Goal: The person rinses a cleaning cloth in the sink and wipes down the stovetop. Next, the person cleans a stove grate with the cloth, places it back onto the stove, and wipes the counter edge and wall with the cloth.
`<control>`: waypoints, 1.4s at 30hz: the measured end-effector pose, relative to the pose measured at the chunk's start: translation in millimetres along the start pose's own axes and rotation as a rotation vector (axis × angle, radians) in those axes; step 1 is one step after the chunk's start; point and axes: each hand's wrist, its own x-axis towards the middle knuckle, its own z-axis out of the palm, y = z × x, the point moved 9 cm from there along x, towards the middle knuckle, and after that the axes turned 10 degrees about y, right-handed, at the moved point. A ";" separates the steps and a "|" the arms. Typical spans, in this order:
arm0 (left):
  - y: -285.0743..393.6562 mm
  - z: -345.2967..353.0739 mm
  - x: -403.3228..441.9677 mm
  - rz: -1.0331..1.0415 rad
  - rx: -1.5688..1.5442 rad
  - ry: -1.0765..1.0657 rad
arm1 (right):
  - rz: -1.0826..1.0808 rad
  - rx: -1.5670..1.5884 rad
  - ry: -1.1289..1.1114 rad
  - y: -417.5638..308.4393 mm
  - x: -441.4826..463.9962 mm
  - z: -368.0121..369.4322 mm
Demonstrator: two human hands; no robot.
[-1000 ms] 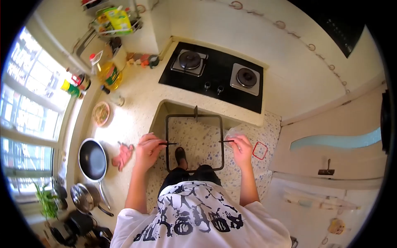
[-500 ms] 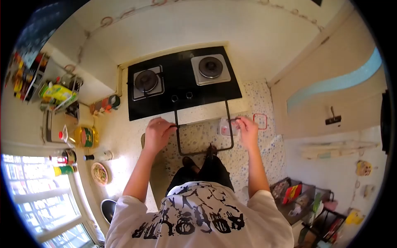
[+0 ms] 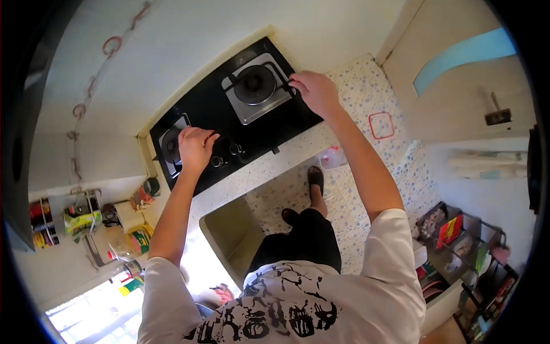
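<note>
My left hand (image 3: 197, 149) is closed in a pinch over the left side of the black gas hob (image 3: 200, 117), beside the left burner (image 3: 171, 144). Dark metal shows at its fingertips. My right hand (image 3: 316, 94) grips a dark prong of the black square pan support (image 3: 283, 86) at the right burner's outer edge. Another prong of the support shows across the steel plate around the right burner (image 3: 254, 85). The rest of its frame blends into the black glass, so I cannot tell whether it touches the hob. Two control knobs (image 3: 235, 149) lie between the burners and the front edge.
The speckled counter edge (image 3: 281, 163) runs in front of the hob, with an open cabinet recess (image 3: 229, 229) below. A clear plastic container (image 3: 332, 157) stands on the floor near my feet. Bottles and an oil jug (image 3: 139, 239) are at left; a loaded rack (image 3: 470, 252) stands right.
Both hands have carried the pan support forward from in front of the counter to over the hob. My view has turned, and my feet have shifted.
</note>
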 end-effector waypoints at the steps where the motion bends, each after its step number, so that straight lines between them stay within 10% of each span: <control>1: -6.3 14.2 5.9 -0.005 0.019 -0.008 | 0.003 -0.005 -0.010 10.5 7.4 12.6; 42: -101.9 185.7 60.5 -0.098 0.326 -0.187 | 0.163 -0.088 -0.264 144.4 50.1 176.4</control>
